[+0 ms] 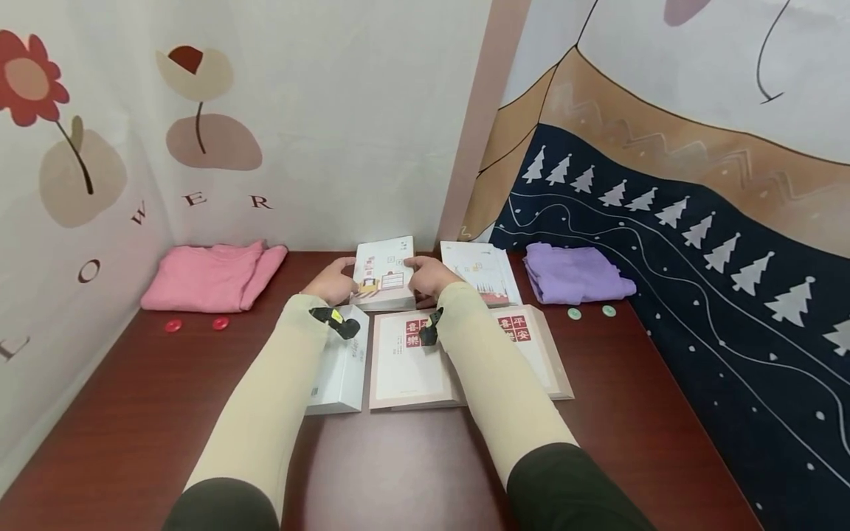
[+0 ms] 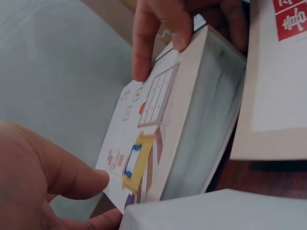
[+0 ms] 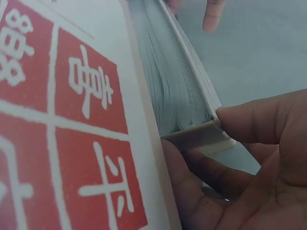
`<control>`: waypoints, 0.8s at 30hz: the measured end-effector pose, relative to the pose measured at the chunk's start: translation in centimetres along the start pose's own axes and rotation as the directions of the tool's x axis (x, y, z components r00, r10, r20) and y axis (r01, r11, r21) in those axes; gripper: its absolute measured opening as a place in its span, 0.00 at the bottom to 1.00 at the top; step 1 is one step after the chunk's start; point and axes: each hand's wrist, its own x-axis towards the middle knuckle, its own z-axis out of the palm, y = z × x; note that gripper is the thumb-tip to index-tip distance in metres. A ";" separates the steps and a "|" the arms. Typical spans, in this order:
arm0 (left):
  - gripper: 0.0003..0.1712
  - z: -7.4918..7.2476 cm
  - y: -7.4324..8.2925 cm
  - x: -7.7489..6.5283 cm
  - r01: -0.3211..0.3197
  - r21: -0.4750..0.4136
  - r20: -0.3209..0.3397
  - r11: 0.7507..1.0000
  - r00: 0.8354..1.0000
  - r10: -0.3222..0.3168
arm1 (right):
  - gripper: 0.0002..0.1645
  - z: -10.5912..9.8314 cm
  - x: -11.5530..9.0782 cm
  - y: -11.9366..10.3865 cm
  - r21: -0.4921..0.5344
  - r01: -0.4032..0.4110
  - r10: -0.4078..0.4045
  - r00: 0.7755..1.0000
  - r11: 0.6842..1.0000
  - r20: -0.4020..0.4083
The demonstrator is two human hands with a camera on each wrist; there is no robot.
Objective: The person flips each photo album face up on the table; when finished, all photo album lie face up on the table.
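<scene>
A thick white book (image 1: 385,269) with a colourful drawing on its cover lies at the back of the table, its near end raised a little in the left wrist view. My left hand (image 1: 332,282) grips its left edge, thumb (image 2: 84,182) at the cover and a finger lower down. On the opposite side my right hand (image 1: 433,279) holds the right edge, thumb (image 3: 244,122) above and fingers beneath. Just in front lie a plain white book (image 1: 340,372) and a book with red character squares (image 1: 401,369); my right forearm crosses over the latter.
Another illustrated book (image 1: 481,269) lies right of the held one, with a second red-square book (image 1: 541,354) before it. Folded pink cloth (image 1: 206,279) and red discs (image 1: 220,323) are left; folded purple cloth (image 1: 574,274) and green discs (image 1: 574,314) right. Printed curtains (image 1: 332,110) stand behind.
</scene>
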 end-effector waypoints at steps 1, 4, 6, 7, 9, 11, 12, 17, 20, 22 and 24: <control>0.44 -0.1 0.0 0.0 0.004 -0.011 0.001 1.000 1.000 -0.004 | 0.42 0.1 0.0 -0.1 0.000 -0.001 0.001 1.000 1.000 -0.001; 0.41 -0.4 0.0 0.0 0.001 -0.047 0.005 0.999 1.000 0.000 | 0.42 0.1 0.1 -0.3 0.001 -0.008 0.008 1.000 1.000 -0.009; 0.38 -0.4 0.0 -0.1 -0.018 -0.062 0.009 0.998 1.000 0.019 | 0.42 0.2 0.1 -0.3 -0.009 -0.011 0.011 1.000 1.000 -0.006; 0.37 -0.4 0.1 -0.1 -0.027 -0.069 0.007 0.997 1.000 0.027 | 0.42 0.2 0.1 -0.3 -0.016 -0.013 0.013 1.000 1.000 -0.003; 0.35 -0.3 0.1 -0.2 -0.048 -0.081 0.005 0.996 0.999 0.049 | 0.40 0.3 0.1 -0.3 -0.029 -0.019 0.019 1.000 0.999 0.004; 0.35 -0.4 0.3 -0.4 -0.062 -0.106 -0.004 0.992 0.998 0.061 | 0.36 0.4 0.0 -0.4 -0.048 -0.004 0.003 1.000 0.999 -0.008; 0.34 -0.4 0.4 -0.5 -0.061 -0.116 -0.014 0.991 0.998 0.060 | 0.34 0.4 0.0 -0.5 -0.054 0.017 -0.019 1.000 0.998 -0.023; 0.38 -0.7 1.3 -1.2 -0.089 -0.205 -0.077 0.975 0.994 0.074 | 0.30 0.5 -0.8 -1.3 -0.040 0.152 -0.154 0.987 0.988 -0.050; 0.46 -0.7 2.2 -1.7 -0.106 -0.295 -0.102 0.950 0.992 0.079 | 0.31 0.6 -1.4 -1.9 0.025 0.164 -0.164 0.986 0.986 0.008; 0.49 -0.7 2.9 -2.1 -0.114 -0.355 -0.100 0.928 0.992 0.083 | 0.32 0.6 -1.6 -2.1 0.064 0.157 -0.159 0.987 0.986 0.037; 0.50 -0.5 3.3 -2.4 -0.132 -0.401 -0.092 0.907 0.990 0.103 | 0.33 0.6 -1.6 -2.2 0.116 0.154 -0.160 0.986 0.981 0.047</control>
